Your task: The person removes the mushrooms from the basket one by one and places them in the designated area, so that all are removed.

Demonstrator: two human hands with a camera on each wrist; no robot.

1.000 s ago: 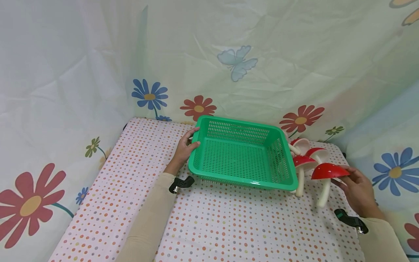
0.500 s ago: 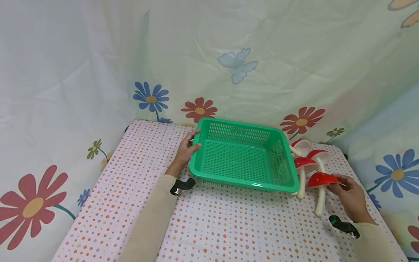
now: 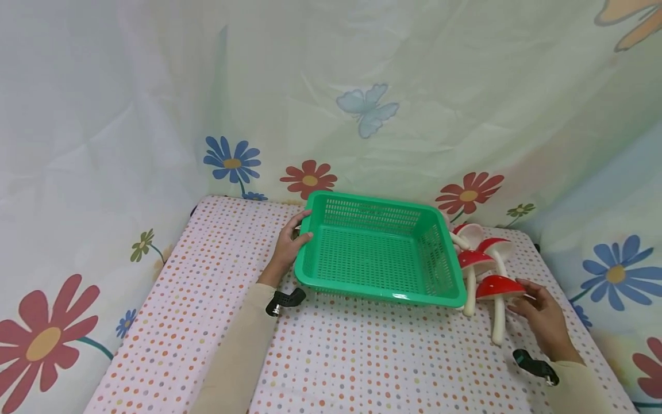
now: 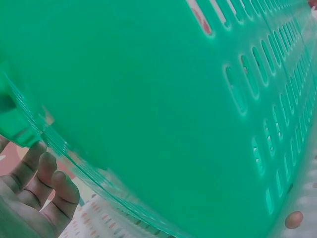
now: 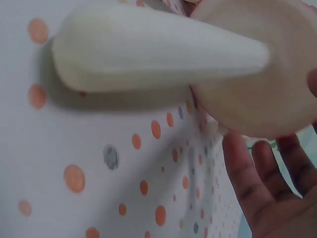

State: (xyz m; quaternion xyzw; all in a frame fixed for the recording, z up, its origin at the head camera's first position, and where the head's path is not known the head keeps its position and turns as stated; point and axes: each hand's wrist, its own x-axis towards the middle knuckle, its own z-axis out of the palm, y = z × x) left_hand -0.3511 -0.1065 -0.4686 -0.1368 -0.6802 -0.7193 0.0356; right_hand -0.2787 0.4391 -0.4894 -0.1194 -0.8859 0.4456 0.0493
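Observation:
My left hand (image 3: 287, 246) holds the left rim of a green plastic basket (image 3: 380, 296), thumb on top. In the left wrist view its fingers curl at the rim beside the slotted wall (image 4: 148, 99). At the basket's right, my right hand (image 3: 545, 322) pinches the cap edge of a toy mushroom (image 3: 499, 310) with a red, white-dotted cap and pale stem. The right wrist view shows the thumb over the cap's underside (image 5: 237, 106) and other fingertips at its rim; the stem (image 5: 158, 49) lies close over the cloth.
Several more toy mushrooms cluster against the basket's right side, one upright-looking with its stem toward me (image 3: 470, 287), another behind it (image 3: 496, 248). A dotted cloth (image 3: 331, 362) covers the table. A flower-printed curtain (image 3: 289, 86) hangs behind and at both sides.
The right hand has brought its mushroom left and down to the cloth, in beside the other mushrooms. The left hand stays on the basket rim; the view has shifted slightly.

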